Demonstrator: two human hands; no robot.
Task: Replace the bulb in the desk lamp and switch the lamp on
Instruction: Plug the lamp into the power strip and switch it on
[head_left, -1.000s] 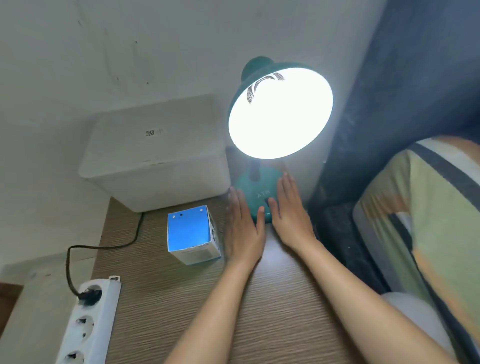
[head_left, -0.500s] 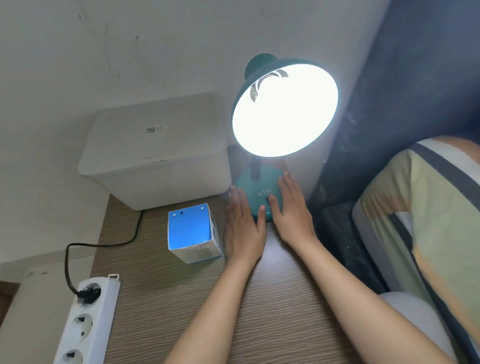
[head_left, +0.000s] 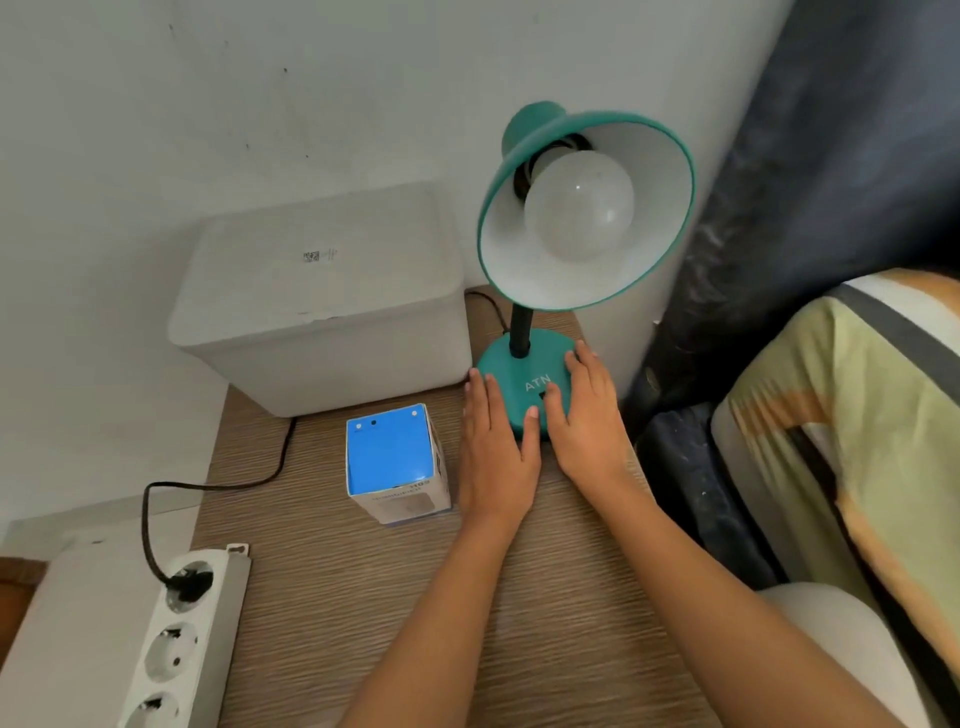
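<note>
Both hands, left hand (head_left: 496, 447) and right hand (head_left: 587, 415), lie flat with fingers together on the lamp base (head_left: 524, 374), the unlit bulb (head_left: 579, 210) at twelve o'clock; the right thumb, maybe on the switch, could slip and leave it dark.

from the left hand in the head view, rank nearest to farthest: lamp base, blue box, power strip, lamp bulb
1. lamp base: under the fingertips of the left hand.
2. blue box: just to its left.
3. lamp bulb: above, inside the shade.
4. power strip: far left table edge.

Left grip (head_left: 496, 441) flat, fingers extended; right grip (head_left: 587, 415) flat, thumb tucked inward.
</note>
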